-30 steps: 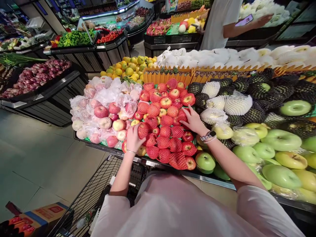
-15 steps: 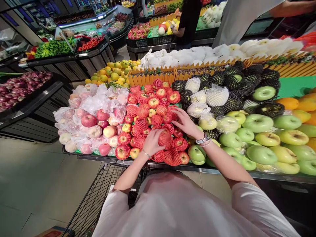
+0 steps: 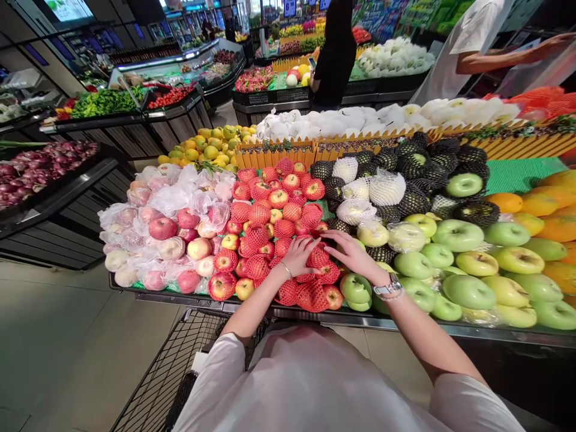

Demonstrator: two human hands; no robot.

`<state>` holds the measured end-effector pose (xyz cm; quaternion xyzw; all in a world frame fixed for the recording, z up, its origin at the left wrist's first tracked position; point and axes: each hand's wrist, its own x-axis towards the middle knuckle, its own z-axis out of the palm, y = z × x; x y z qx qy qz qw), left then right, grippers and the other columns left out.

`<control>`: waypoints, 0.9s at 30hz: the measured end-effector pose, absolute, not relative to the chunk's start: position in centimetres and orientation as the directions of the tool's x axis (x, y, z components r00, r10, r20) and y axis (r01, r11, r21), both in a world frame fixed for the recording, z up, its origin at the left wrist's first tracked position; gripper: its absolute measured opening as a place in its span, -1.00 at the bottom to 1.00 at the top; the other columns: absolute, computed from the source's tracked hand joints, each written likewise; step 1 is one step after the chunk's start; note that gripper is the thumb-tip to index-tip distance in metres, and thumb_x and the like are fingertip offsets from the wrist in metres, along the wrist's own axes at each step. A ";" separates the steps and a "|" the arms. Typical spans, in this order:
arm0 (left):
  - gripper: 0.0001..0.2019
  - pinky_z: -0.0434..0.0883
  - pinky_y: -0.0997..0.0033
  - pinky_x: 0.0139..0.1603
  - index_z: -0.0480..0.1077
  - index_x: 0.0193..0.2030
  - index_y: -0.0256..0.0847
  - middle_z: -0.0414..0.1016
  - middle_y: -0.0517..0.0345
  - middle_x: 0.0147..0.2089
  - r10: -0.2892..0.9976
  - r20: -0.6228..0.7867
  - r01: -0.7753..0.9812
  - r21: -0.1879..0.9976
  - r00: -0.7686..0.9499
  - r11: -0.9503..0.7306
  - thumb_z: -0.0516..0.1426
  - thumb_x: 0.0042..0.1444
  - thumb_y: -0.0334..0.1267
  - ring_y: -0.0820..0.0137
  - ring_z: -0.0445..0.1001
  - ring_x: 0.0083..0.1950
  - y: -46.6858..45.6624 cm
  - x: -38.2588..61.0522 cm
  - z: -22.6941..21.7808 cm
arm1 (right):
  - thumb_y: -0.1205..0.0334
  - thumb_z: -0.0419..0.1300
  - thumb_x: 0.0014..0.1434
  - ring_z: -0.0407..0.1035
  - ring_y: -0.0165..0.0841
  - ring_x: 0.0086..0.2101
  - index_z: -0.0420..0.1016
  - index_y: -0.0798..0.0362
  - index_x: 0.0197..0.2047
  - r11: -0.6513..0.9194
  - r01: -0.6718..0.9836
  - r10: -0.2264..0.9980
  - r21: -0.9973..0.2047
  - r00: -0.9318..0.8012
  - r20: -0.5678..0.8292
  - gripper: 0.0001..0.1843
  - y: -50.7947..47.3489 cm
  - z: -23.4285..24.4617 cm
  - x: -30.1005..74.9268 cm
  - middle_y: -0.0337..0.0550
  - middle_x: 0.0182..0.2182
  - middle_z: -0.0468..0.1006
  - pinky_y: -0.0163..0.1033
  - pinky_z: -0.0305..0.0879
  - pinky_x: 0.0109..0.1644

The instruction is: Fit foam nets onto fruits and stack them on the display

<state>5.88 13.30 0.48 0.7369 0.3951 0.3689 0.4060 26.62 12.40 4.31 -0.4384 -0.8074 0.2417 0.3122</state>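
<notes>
The left hand (image 3: 299,255) lies palm down on the heap of red apples in red foam nets (image 3: 279,231), its fingers loosely spread and slightly curled over one netted apple, resting on it rather than closed around it; a thin bracelet sits at the wrist. Just beside it, the right hand (image 3: 353,252) is also flat and open, fingers stretched toward the left hand across the near right edge of the same red heap, where the netted fruit meets the green apples (image 3: 468,264); it grips nothing, and a wristwatch (image 3: 387,290) shows at its wrist. The netted apples fill the middle of the display worktop (image 3: 405,320), piled from the front rim back to a low orange fence (image 3: 274,157). To the left of them lie pink and red apples in clear plastic wraps (image 3: 166,225). To the right, behind the green apples, are fruits in black and white foam nets (image 3: 387,180), and orange-yellow fruit at the far right. A wire shopping cart (image 3: 166,372) stands below the left arm, against the front of the worktop. Beyond the fence are white-wrapped fruit, yellow citrus, and two other people standing at farther stands.
</notes>
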 end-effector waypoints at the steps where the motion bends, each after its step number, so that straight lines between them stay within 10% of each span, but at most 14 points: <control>1: -0.27 -0.12 0.02 0.43 0.41 0.11 -0.15 0.39 -0.02 0.17 0.870 0.245 0.326 0.856 0.428 -0.402 0.42 -0.31 -0.21 0.05 0.21 0.31 13.2 5.1 0.7 | 0.03 0.02 0.33 0.28 -0.15 0.14 0.36 -0.01 0.15 0.505 0.548 0.853 -0.666 -0.434 0.289 -0.60 12.3 4.4 26.5 0.01 0.12 0.39 0.13 0.18 0.28; 5: -0.41 -0.12 -0.10 0.40 0.30 0.21 -0.23 0.27 -0.18 0.26 0.919 0.368 0.605 0.703 0.140 -0.374 0.22 0.05 -0.07 0.02 0.13 0.35 14.1 0.4 2.1 | 0.06 0.01 0.34 0.25 -0.20 0.17 0.32 -0.04 0.19 0.531 0.518 0.829 -0.671 -0.480 0.286 -0.60 12.1 5.3 26.3 -0.02 0.14 0.38 0.09 0.15 0.30; 9: -0.23 0.14 -0.14 0.26 0.16 0.24 -0.40 0.25 -0.37 0.20 0.871 0.425 0.805 0.590 -0.248 -0.059 0.24 -0.01 0.05 -0.08 0.21 0.27 15.7 -4.7 1.9 | 0.08 0.02 0.34 0.27 -0.21 0.16 0.33 -0.02 0.18 0.569 0.462 0.794 -0.680 -0.523 0.310 -0.61 13.2 5.8 25.1 -0.02 0.12 0.40 0.06 0.18 0.29; 14: -0.09 0.30 -0.01 0.18 0.05 0.28 -0.36 0.36 -0.29 0.13 0.963 0.227 0.826 0.564 -0.147 -0.007 0.36 -0.15 -0.09 -0.04 0.35 0.19 16.8 -6.0 -0.9 | 0.07 0.08 0.31 0.33 -0.18 0.10 0.36 0.03 0.15 0.589 0.359 0.735 -0.724 -0.609 0.297 -0.60 16.3 6.3 20.3 0.02 0.09 0.43 0.06 0.20 0.26; 19: -0.13 0.32 0.06 0.21 0.01 0.29 -0.32 0.31 -0.24 0.18 0.941 0.325 0.823 0.558 -0.096 -0.109 0.32 -0.13 -0.22 0.03 0.32 0.23 16.5 -6.0 -1.6 | 0.07 0.09 0.31 0.35 -0.26 0.06 0.40 -0.04 0.12 0.601 0.219 0.677 -0.769 -0.651 0.344 -0.64 18.8 6.6 16.1 -0.08 0.06 0.45 -0.02 0.23 0.24; 27: -0.24 0.13 0.00 0.33 0.08 0.31 -0.24 0.28 -0.22 0.22 0.880 0.142 0.888 0.014 0.453 -0.459 0.23 -0.06 -0.42 0.05 0.27 0.26 17.0 -3.5 0.3 | 0.13 0.07 0.30 0.37 -0.21 0.01 0.44 0.05 0.02 0.531 0.259 0.786 -0.807 -0.508 0.354 -0.70 20.3 5.1 17.4 0.00 -0.03 0.49 0.04 0.27 0.17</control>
